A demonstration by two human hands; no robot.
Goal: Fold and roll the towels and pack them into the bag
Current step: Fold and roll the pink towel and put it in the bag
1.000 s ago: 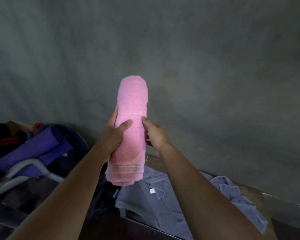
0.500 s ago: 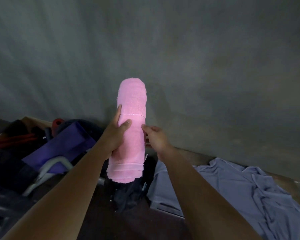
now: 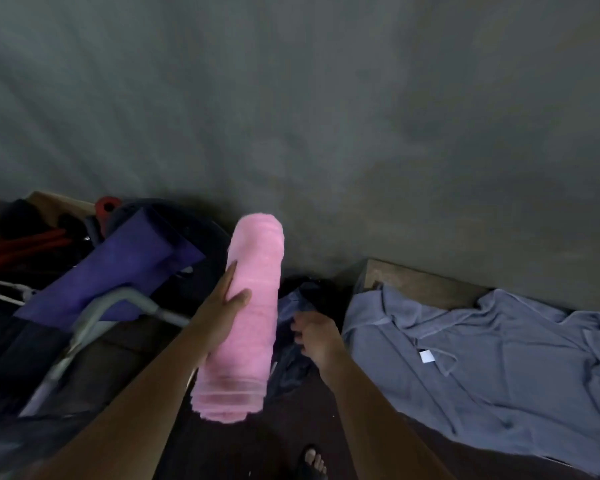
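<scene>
**mopsy_k:** Ok, what's actually readable here? Looks murky to me.

**dr1ft:** Yeah, it's dim and smeary. The clear bit: the left hand (image 3: 227,311) is wrapped round the middle of the pink towel roll (image 3: 248,341), thumb across the front. It's holding the roll up in the air, nearly upright, leaning a little right. The roll's lower end is blurred. The right hand (image 3: 314,336) is lower, just right of the roll and not touching it. Its fingers are loosely bent at some dark fabric (image 3: 300,299). Can't tell if it's pinching that or just hovering, or if that dark stuff is the bag.

**mopsy_k:** And the surroundings?

**dr1ft:** A grey-blue towel (image 3: 482,368) lies rumpled and spread on a wooden table (image 3: 420,280) on the right, with a small white tag (image 3: 426,356) showing. It runs off the frame edge. The left side is a heap: a purple mat (image 3: 125,268), a grey metal tube (image 3: 118,301), something red (image 3: 104,206) behind, mostly in shadow. A plain grey wall (image 3: 326,98) fills the top half. The floor (image 3: 222,445) is dark, and a sandalled foot (image 3: 314,459) is cut off at the bottom.
</scene>
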